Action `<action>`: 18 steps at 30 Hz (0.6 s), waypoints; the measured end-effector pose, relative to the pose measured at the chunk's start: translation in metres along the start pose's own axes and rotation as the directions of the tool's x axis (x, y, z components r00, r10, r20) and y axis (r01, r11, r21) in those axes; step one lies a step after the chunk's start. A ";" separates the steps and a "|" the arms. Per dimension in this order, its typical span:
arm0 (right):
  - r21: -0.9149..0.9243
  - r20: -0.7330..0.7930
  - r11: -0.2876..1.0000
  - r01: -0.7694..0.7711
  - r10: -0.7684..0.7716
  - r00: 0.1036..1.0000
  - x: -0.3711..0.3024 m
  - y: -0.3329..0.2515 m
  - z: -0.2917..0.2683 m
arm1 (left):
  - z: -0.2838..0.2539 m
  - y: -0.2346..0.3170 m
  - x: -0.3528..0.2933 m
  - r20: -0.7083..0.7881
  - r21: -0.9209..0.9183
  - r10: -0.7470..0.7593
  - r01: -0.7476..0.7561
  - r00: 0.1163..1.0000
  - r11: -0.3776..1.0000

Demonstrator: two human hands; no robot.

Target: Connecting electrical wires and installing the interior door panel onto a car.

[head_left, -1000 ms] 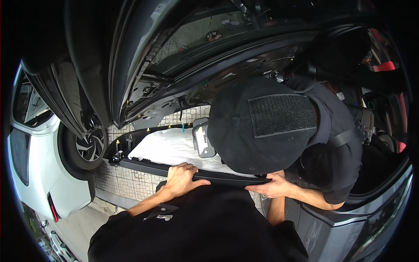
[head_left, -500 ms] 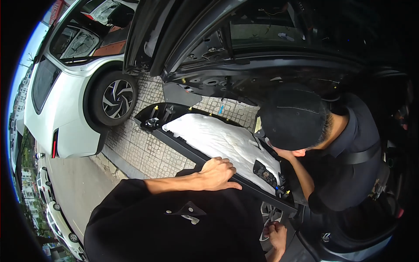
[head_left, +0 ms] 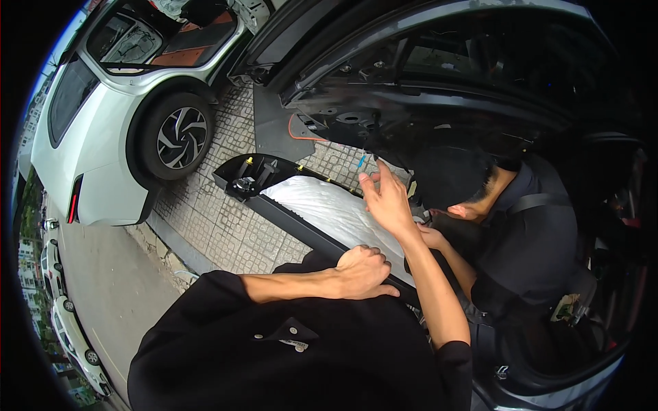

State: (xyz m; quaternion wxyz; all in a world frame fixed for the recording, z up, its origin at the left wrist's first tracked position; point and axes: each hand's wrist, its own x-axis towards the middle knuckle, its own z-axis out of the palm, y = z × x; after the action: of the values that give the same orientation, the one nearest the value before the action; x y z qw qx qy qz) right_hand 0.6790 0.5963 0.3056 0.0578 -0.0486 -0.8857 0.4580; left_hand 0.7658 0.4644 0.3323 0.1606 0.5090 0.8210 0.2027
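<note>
A black car door trim panel [head_left: 295, 222] lies slantwise in front of me. White padding [head_left: 322, 202] covers much of its inner side. My left hand [head_left: 363, 272] is closed over the panel's near edge, its thumb pointing right. Across the panel reaches my right hand [head_left: 389, 202], index finger stretched toward the car door and the other fingers partly bent. I see nothing held in it. Just beyond its fingertips is the dark inner side of the open car door [head_left: 356, 116]. My right forearm hides the right part of the panel.
A co-worker in a black cap [head_left: 445, 175] bends over the panel's right end, a hand [head_left: 432, 236] near it. A white car [head_left: 96, 137] stands at the left. A dark flat piece [head_left: 277, 130] and a small blue item [head_left: 362, 161] lie on the paving [head_left: 233, 233].
My right hand has risen from low beside the panel to above it, reaching toward the car door. My left hand keeps its hold. The view has shifted slightly.
</note>
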 end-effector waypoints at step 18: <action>0.856 0.414 0.302 -0.420 0.085 0.906 0.087 -0.016 0.050 | 0.000 0.028 0.011 0.149 -0.044 0.026 -0.020 0.988 0.999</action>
State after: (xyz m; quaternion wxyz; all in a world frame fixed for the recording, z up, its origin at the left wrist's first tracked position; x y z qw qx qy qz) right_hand 0.5855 0.5587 0.2946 -0.1295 -0.0792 -0.4428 0.8837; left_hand 0.7823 0.4858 0.3460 0.2303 0.5287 0.7962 0.1831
